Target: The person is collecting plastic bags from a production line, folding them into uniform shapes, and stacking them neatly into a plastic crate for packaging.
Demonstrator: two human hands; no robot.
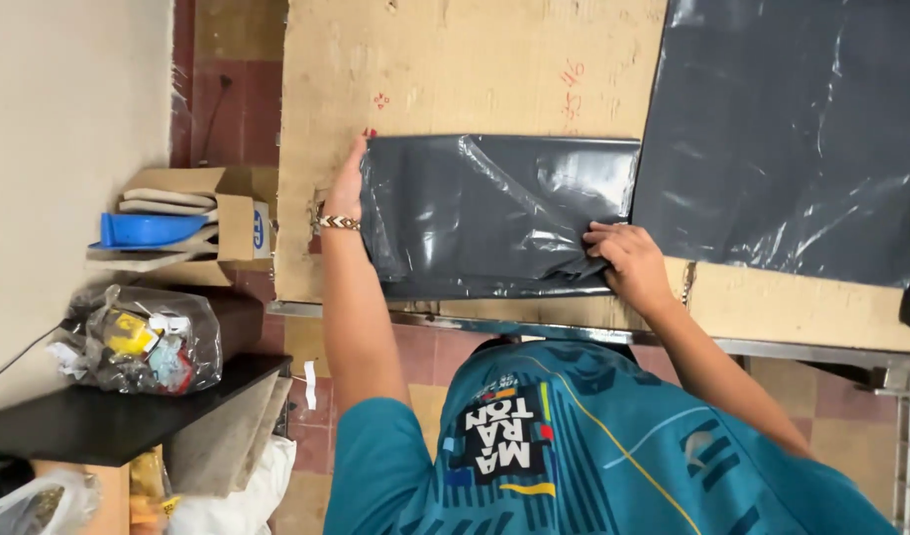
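Note:
A folded dark grey plastic bag [475, 213] lies on a cardboard-covered table [455, 69]. My left hand [346, 188] presses flat against the bag's left edge, fingers pointing away from me, a beaded bracelet on the wrist. My right hand [623, 258] pinches the bag's near right corner, where the plastic is bunched and creased. A larger stack of flat dark grey plastic bags [792, 139] lies on the table to the right, just past the folded bag.
An open cardboard box [207, 223] holding a blue dish stands on the floor at the left. A clear bag of scraps [143, 342] sits on a black shelf [108, 416]. A metal rail [772, 347] runs along the table's near edge.

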